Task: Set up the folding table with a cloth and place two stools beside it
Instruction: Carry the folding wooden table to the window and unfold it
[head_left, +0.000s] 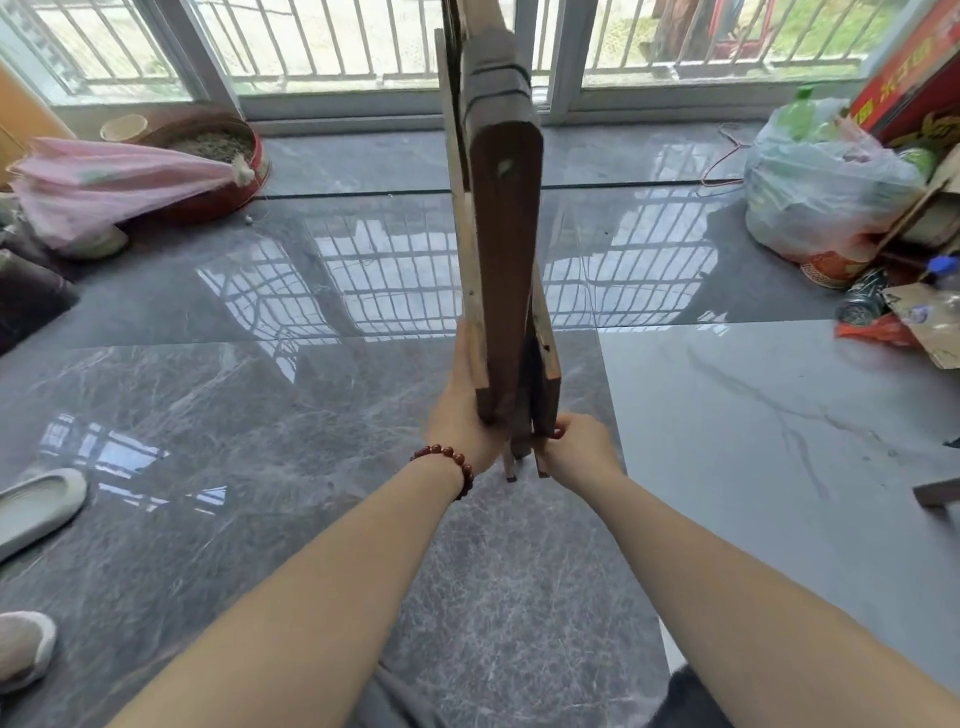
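You hold the folding table (506, 260) upright and edge-on at the center of the view. It is still folded flat, its dark wooden top running from your hands up toward 12 o'clock. Your left hand (460, 415), with a red bead bracelet (457, 462) on its wrist, grips the lower left edge of the table. Your right hand (579, 447) curls its fingers around the leg ends at the lower right. The 2 hands sit close together, with only the folded wood between them. It is not possible to tell whether the leg tips touch the glossy grey floor (260, 364).

At 10 o'clock a pink mesh bundle (104, 187) lies against a round red tray (228, 150). At 2 o'clock a full plastic bag (821, 192) sits beside a red box (914, 67). A pale slipper (36, 504) lies at 9 o'clock, and a shoe (23, 644) shows at 8 o'clock. A window with white railings (337, 41) spans the far side at 12 o'clock.
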